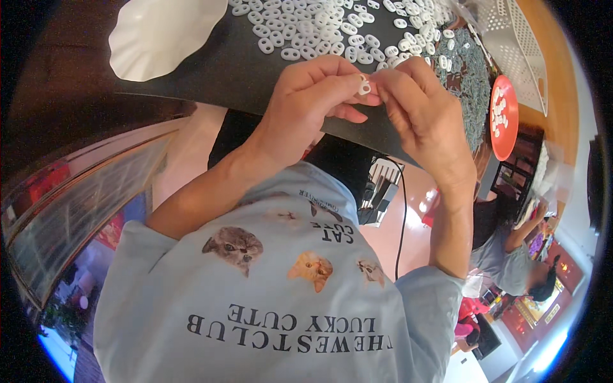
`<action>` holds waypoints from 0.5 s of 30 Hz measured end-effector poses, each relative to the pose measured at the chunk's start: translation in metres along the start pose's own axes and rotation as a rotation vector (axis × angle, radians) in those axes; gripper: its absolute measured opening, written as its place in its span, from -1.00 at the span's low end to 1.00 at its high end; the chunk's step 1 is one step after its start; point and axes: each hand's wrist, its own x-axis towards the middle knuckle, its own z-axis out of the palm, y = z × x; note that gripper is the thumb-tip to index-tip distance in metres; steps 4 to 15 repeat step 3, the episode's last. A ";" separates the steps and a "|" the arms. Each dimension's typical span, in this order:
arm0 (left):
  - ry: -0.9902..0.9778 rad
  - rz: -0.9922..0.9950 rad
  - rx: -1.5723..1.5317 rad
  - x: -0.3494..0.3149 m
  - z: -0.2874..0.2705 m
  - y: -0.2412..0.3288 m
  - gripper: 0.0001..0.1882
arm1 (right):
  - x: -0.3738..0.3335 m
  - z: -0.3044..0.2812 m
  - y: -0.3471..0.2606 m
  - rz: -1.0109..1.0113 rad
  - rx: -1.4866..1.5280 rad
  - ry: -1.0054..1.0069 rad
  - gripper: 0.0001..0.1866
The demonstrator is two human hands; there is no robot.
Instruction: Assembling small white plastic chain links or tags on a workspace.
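Observation:
Over the front edge of a dark table [211, 76], my two hands meet with their fingertips close together. My left hand [303, 108] pinches a small white oval plastic piece with two holes [364, 88] between thumb and fingers. Just beside that piece, the thumb and fingers of my right hand [424, 112] are pressed together; whatever they grip is hidden. Beyond my hands a wide spread of similar white two-holed pieces [287, 32] covers the tabletop. To their right lies a heap of small grey parts [469, 86], too fine to tell singly.
A white scalloped tray [159, 38] sits at the far left. On the right are an orange-red plate [506, 143] holding several white pieces and a white perforated basket [511, 45]. A dark cable [402, 223] hangs below the table. Another person [511, 265] is farther off at right.

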 end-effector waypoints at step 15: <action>-0.013 -0.006 -0.002 0.001 0.002 -0.001 -0.71 | -0.006 0.003 0.002 0.032 -0.010 0.023 -0.77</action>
